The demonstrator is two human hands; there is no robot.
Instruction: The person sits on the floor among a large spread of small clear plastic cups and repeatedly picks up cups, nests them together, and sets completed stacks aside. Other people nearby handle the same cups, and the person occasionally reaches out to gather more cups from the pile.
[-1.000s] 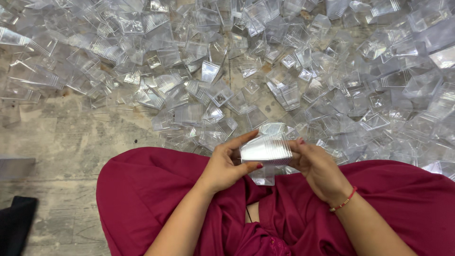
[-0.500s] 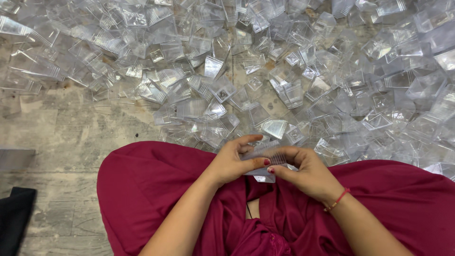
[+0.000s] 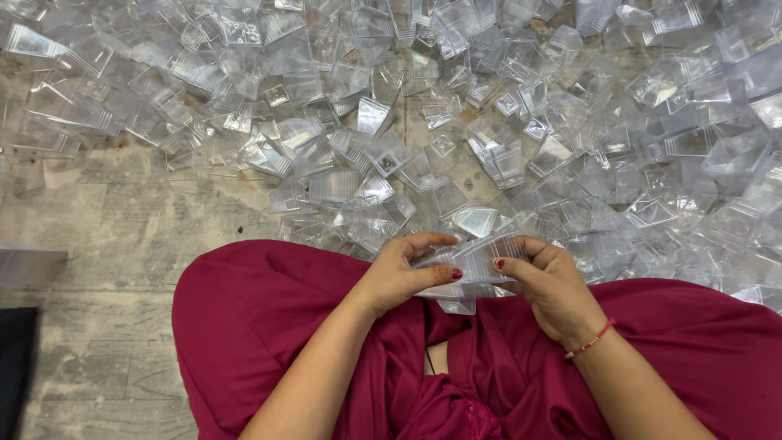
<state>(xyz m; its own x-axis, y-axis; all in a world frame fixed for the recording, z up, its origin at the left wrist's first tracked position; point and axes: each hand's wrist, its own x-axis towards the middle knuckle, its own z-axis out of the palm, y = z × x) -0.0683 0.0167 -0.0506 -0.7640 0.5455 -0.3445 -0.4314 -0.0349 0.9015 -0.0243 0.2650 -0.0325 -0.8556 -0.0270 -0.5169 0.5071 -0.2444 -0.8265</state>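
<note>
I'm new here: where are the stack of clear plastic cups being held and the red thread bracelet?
stack of clear plastic cups (image 3: 481, 259), head view, ribbed side.
red thread bracelet (image 3: 590, 340), head view, strand across wrist.

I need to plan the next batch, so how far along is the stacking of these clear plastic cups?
Done: only the short nested stack of clear cups looks gathered. In hand: the left hand and right hand both grip that stack over the red-clothed lap. Left: a large pile of loose cups covers the floor.
</note>
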